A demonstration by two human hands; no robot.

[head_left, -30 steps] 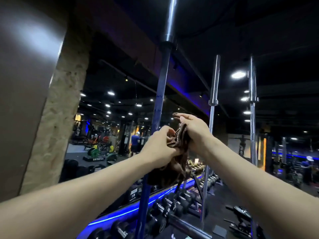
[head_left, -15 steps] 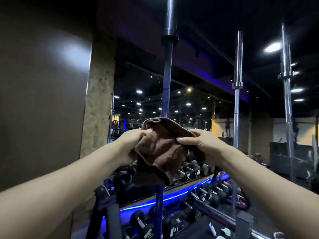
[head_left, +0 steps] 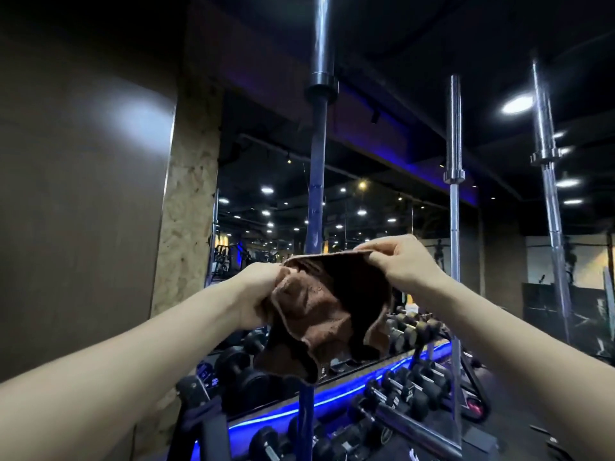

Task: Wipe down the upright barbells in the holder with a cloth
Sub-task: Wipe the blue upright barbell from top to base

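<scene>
A brown cloth (head_left: 319, 314) hangs spread between my two hands in front of the nearest upright barbell (head_left: 319, 154), hiding part of its shaft. My left hand (head_left: 256, 294) grips the cloth's left edge. My right hand (head_left: 396, 264) pinches its upper right corner. The cloth's lower part droops in loose folds. Two more upright barbells stand to the right, a silver one (head_left: 454, 194) and another (head_left: 549, 181) farther right. The holder at their feet is mostly out of sight.
A brown wall panel (head_left: 83, 194) and rough pillar (head_left: 189, 201) stand at left. Behind the bars a mirror reflects ceiling lights. Below runs a dumbbell rack (head_left: 399, 387) with a blue light strip (head_left: 332, 397). A chrome rail (head_left: 419, 430) crosses at lower right.
My hands have pulled apart, opening the bunched cloth wide between them. The view has swung left and down a little, so the bars sit differently in frame.
</scene>
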